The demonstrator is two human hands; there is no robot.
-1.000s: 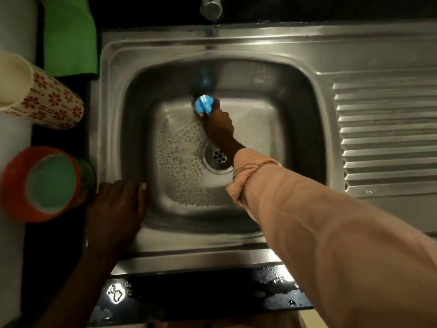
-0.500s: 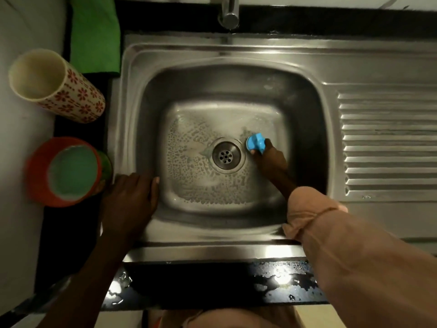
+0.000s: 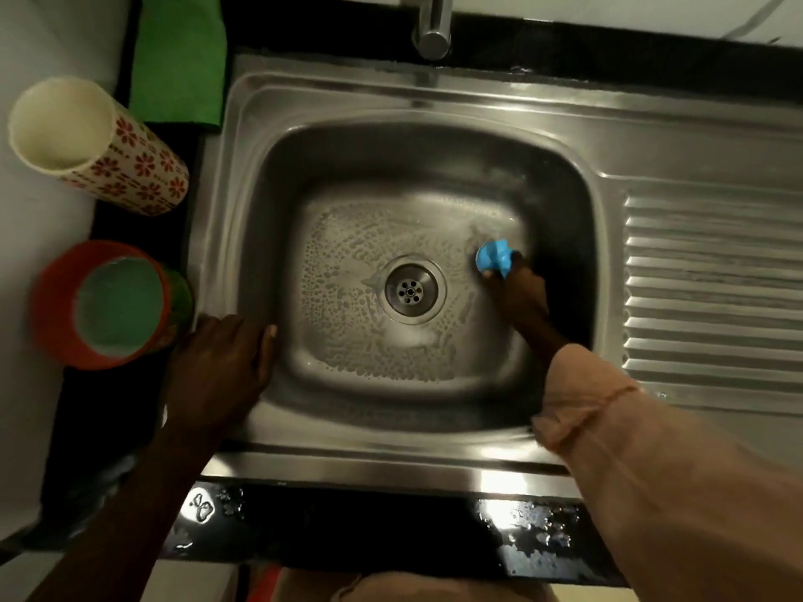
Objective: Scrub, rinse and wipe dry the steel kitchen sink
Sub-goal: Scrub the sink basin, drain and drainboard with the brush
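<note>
Currently we saw the sink (image 3: 434, 106) basin floor beaded with suds; right hand (image 3: 519, 293) gripped a blue scrubber (image 3: 493, 258), left hand (image 3: 217, 371) lay flat on the rim.

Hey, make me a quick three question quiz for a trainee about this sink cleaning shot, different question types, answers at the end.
1. True or false: the right hand holds the small blue scrubber against the floor of the stainless steel sink basin, on the draining-board side of the round metal drain.
2. Where does the left hand rest?
A. On the chrome tap
B. On the sink's front left rim
C. Inside the orange cup
3. Fill in: the folded cloth beyond the white cup with red flowers is ____ in colour.

Key: 1 true; 2 B; 3 green.
</note>
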